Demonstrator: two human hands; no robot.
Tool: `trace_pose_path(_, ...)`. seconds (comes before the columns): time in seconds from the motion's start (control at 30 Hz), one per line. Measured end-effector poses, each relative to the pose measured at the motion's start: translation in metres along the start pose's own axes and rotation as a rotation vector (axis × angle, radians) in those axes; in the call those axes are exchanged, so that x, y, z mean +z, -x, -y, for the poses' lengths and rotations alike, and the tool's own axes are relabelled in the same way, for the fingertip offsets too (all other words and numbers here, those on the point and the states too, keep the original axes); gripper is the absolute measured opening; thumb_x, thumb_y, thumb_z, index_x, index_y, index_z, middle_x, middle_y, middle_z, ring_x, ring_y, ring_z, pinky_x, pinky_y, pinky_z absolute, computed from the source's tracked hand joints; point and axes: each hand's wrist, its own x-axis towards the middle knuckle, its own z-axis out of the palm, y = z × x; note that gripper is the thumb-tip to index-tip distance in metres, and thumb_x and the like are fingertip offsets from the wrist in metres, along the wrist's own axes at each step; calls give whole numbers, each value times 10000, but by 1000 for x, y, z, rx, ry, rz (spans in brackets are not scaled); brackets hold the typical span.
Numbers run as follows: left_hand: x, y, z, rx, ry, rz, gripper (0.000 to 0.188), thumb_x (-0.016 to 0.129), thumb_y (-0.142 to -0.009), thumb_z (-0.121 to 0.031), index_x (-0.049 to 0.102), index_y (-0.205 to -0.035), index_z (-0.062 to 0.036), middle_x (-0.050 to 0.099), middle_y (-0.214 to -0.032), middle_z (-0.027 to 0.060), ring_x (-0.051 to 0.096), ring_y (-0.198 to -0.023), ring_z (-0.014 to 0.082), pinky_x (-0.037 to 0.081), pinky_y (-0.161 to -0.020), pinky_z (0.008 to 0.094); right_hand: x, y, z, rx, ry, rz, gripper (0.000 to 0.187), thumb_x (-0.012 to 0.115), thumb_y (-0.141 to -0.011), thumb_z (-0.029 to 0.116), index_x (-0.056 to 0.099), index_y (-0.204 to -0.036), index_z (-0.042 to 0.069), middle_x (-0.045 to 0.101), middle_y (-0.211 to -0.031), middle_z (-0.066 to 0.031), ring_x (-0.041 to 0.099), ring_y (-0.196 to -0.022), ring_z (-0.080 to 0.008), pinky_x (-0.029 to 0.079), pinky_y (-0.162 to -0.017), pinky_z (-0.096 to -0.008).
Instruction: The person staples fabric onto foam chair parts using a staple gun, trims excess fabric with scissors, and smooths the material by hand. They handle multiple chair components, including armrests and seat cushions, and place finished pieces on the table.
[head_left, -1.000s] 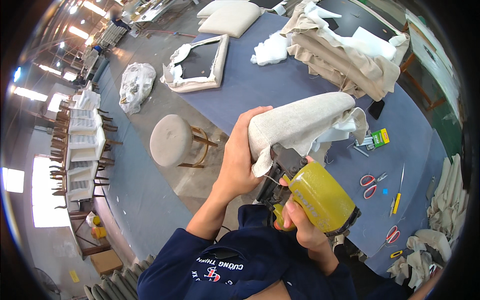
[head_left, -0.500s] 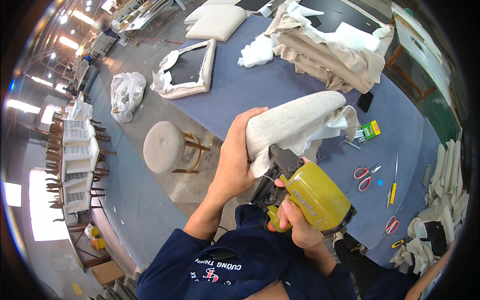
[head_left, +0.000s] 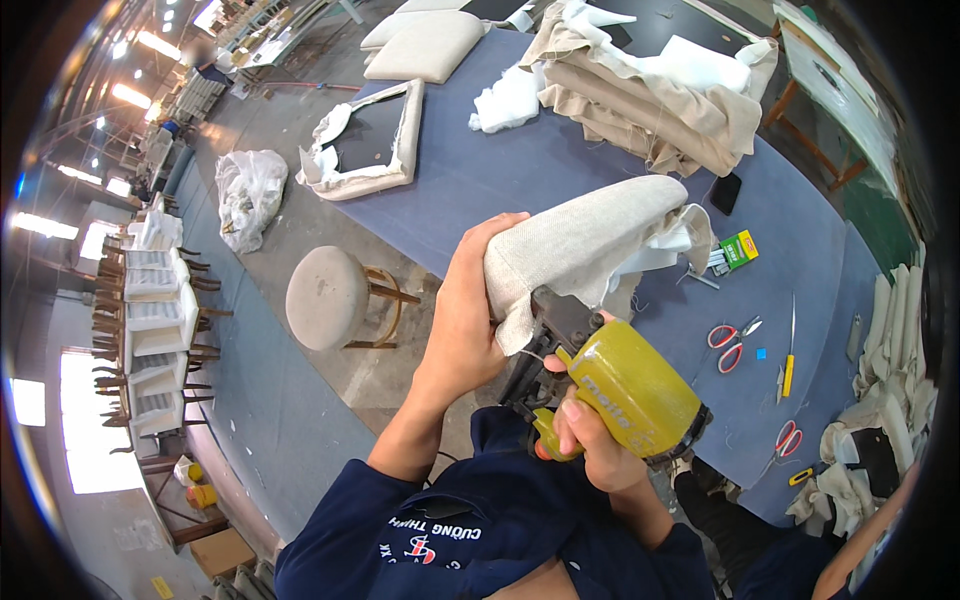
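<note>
A cream upholstered seat cushion [head_left: 580, 235] is tilted on edge in front of me, loose fabric and white padding showing along its right side. My left hand [head_left: 462, 320] is closed round its near left end. In my right hand [head_left: 600, 450] is a yellow pneumatic staple gun [head_left: 635, 390], gripped by its handle. The gun's black nose is against or very close to the cushion's underside by the folded fabric corner; the exact contact is hidden.
On the blue table [head_left: 450, 150] lie a fabric stack [head_left: 650, 110], a padded frame [head_left: 405, 140], a phone [head_left: 726, 193], a green-yellow box [head_left: 738, 250], red-handled scissors [head_left: 730, 348] and a yellow-handled tool [head_left: 789, 375]. A round stool [head_left: 328, 298] stands left; a co-worker's arm [head_left: 865, 540] shows lower right.
The view has shifted slightly, so the table items appear a little further left. Both hands keep their holds, and the staple gun stays at nearly the same spot on the cushion.
</note>
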Motion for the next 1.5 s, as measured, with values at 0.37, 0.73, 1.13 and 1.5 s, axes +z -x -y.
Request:
trace_pose_path(0.37, -1, 3, 1, -19, 15, -1, 681, 705, -876, 44, 434, -1499, 6, 612, -1476, 209, 626, -1344, 324, 489, -1120, 416, 4, 1, 4, 22, -19, 20, 786, 523, -974, -62, 149, -1662, 7, 660, -1332, -188, 546, -587, -68, 483, -538, -230)
trace_pose_path(0.73, -4, 1, 4, -12, 14, 15, 692, 713, -877, 26, 426, -1506, 10, 605, -1484, 210, 622, -1347, 326, 483, -1125, 423, 8, 0, 7, 54, 14, 11, 745, 542, -1004, -27, 178, -1653, 9, 682, -1306, -159, 545, -593, -54, 482, -543, -217)
trace_pose_path(1.13, -1, 4, -6, -12, 158, 138, 807, 683, -769, 18, 404, -1526, 35, 557, -1433, 237, 581, -1328, 372, 423, -1151, 417, 10, 9, 33, 141, 167, -147, 570, 652, -1024, 78, 426, -1545, 27, 712, -1014, -11, 533, -569, -30, 464, -523, -218)
trace_pose_path(1.5, -1, -66, 40, -105, 23, -76, 625, 696, -863, -127, 507, -1443, 13, 635, -1299, 197, 630, -1193, 292, 463, -1072, 399, -81, -40, 32, -328, 690, -418, 455, 744, -904, 23, 655, -1349, -9, 688, -1097, -114, 691, -850, -220, 550, -800, -330)
